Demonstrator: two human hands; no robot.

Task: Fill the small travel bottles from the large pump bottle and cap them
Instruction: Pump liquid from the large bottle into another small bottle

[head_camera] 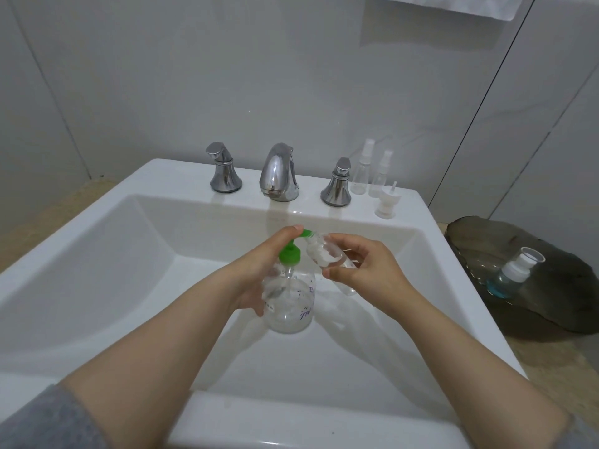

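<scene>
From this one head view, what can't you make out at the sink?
All in the head view:
Purple writing on the pump bottle: too small and blurred to read.
Fill level of the small travel bottle: the right hand covers part of it.
Whether liquid leaves the green nozzle: too small, and the left hand presses right beside it.
White cloth: cut off by the top edge.

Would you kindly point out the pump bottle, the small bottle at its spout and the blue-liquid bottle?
pump bottle [289,254]: head view, green collar.
small bottle [317,251]: head view, clear body.
blue-liquid bottle [515,269]: head view, white collar.
</scene>
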